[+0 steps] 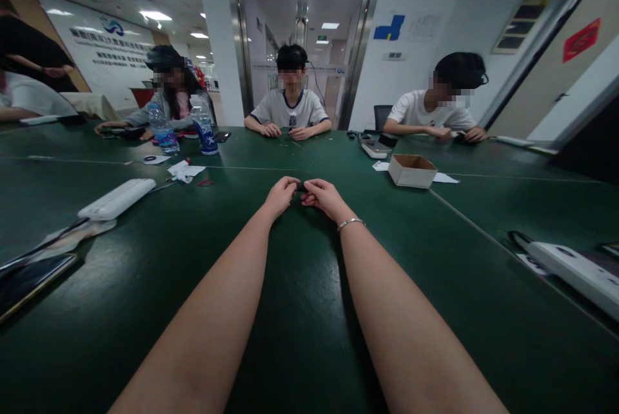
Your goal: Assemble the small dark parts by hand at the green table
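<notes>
Both my forearms stretch out over the dark green table (300, 311). My left hand (281, 195) and my right hand (323, 195) meet at the table's middle, fingers curled and pinched together. Between their fingertips sits a small black object (302, 187), too small to name; both hands grip it. A thin silver bracelet (351, 223) circles my right wrist.
Three people sit across the table working with their own hands. A small open cardboard box (412, 170) lies right of my hands; two water bottles (205, 130) and paper scraps lie to the left. White power strips (117, 198) sit at left and at far right (575, 269); a phone (29, 278) lies near left.
</notes>
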A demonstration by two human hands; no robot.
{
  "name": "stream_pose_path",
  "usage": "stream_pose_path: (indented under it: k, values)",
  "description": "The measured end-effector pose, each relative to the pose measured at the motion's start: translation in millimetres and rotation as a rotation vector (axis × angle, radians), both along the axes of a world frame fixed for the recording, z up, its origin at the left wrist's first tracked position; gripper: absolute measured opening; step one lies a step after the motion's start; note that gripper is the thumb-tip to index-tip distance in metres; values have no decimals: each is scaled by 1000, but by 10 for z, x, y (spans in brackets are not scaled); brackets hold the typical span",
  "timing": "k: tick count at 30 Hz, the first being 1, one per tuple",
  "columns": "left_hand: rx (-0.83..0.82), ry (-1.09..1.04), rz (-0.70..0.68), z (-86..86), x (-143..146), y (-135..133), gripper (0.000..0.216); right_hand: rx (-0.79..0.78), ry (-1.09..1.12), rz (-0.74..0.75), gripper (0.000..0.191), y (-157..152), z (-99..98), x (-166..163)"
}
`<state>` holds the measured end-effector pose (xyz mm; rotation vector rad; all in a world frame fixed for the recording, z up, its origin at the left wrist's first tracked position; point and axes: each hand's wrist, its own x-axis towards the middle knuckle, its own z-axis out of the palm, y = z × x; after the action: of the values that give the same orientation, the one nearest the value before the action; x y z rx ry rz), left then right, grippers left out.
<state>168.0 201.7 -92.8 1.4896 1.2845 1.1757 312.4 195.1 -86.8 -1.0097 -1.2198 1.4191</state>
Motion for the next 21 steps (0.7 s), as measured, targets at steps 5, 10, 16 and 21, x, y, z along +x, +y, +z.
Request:
stream_pose_path:
  k: [5,10,16,21]
  values:
    - [-15,-14,4,19,3,-19,22,2,4,4,6,9,-11,8]
    - [-25,-20,9,13,8,-17,21,0,-7,6,7,2,-7,13]
    - [43,26,12,-51,-16,41,24,2,6,9,10,3,-8,14]
    - [48,35,8,-45,-22,33,25,-6,9,0,6,-4,0,8]
